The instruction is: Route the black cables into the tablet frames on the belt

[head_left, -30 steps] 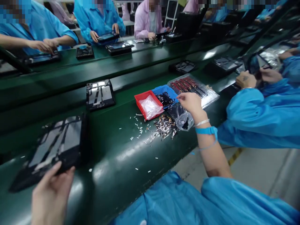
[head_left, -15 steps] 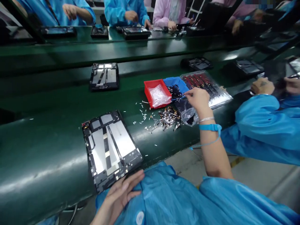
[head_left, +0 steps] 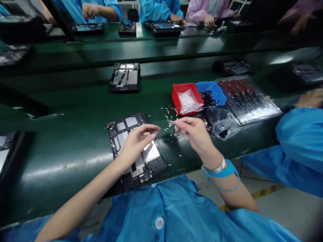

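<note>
Delicately, a slender part is being pinched between thumb and fingertips of the right hand; left of that grip, the left hand is being held over an uncovered tablet, fingers loosely parted, seemingly empty. Light, steady pressure is probably being required.

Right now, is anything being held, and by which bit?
The right hand seems to pinch a thin dark strip; I can't tell by which part. The left hand holds nothing.
</note>
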### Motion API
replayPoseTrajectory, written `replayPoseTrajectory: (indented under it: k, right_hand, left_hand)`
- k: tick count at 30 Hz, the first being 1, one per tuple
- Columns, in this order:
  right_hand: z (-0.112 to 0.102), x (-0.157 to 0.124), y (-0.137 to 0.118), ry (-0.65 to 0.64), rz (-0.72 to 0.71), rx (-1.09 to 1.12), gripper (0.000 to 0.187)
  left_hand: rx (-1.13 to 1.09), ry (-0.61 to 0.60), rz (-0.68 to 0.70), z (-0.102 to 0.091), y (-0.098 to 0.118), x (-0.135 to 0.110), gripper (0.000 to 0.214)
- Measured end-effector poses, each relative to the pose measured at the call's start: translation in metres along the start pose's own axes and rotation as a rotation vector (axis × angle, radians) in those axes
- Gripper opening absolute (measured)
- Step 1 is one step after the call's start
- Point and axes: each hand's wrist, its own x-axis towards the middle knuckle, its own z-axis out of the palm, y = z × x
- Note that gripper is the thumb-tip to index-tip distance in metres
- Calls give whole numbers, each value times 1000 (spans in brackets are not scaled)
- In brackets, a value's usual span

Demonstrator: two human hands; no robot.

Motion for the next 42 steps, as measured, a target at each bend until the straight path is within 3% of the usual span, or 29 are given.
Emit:
replayPoseTrajectory:
  k: [2,5,11,13,15,20,23,26,29,33,42]
  right_hand:
    - [23,-5,6,-31,52,129,17]
    - [43,-9,16,37,-43,120,11]
    - [43,-13,18,313,-511,-474,9]
    - [40,-13,15,264,-664,-651,11]
    - [38,-13,12,190,-722,-745,13]
    - [30,-4,15,130,-699,-832,15]
    - [21,4,20,248,-709,-939,16]
    - [18,6,22,346,-731,-988,17]
    - [27,-2,21,204,-792,-910,17]
    - [42,-10,21,79,-815,-865,10]
    - [48,-15,17,9,-710,-1070,15]
  left_hand:
    - [-44,-71,-31,5,-5,13,24]
    - [-171,-184,-117,11,-13,20,23]
    - [-212,-179,-186,9,-20,22,19]
    - [-184,-190,-198,7,-20,24,18]
    - [-156,-195,-187,6,-19,24,18]
    - [-85,-247,-181,1,-20,27,20]
    - [-91,-250,-264,-2,-23,30,21]
    - [-122,-177,-333,-4,-25,34,14]
    - [-127,-141,-343,-5,-27,36,11]
    - [-69,-153,-252,-5,-29,35,12]
    - [454,-146,9,-5,-23,31,25]
